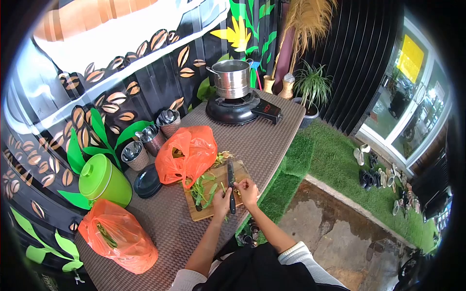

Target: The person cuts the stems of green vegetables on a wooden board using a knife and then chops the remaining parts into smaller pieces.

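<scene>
A knife [230,170] with a black handle lies over the wooden cutting board [206,213], its blade pointing away from me. My left hand [222,202] is closed at the handle, its thumb against it. Close on the other side, my right hand [248,192] is pinched shut beside the handle; what its fingers hold is too small to make out. Leafy greens [200,189] are spread on the board's left part, near my left hand. Cut stems with roots [223,156] lie at the far end. An orange plastic bag [189,150] rests against the board's far-left edge.
Another orange bag [119,237] stands at the near left beside a green lidded container [104,182]. Dark plates [147,182] and cutlery cups [135,155] line the wall side. A steel pot [232,80] sits on a portable stove [233,110] at the table's far end.
</scene>
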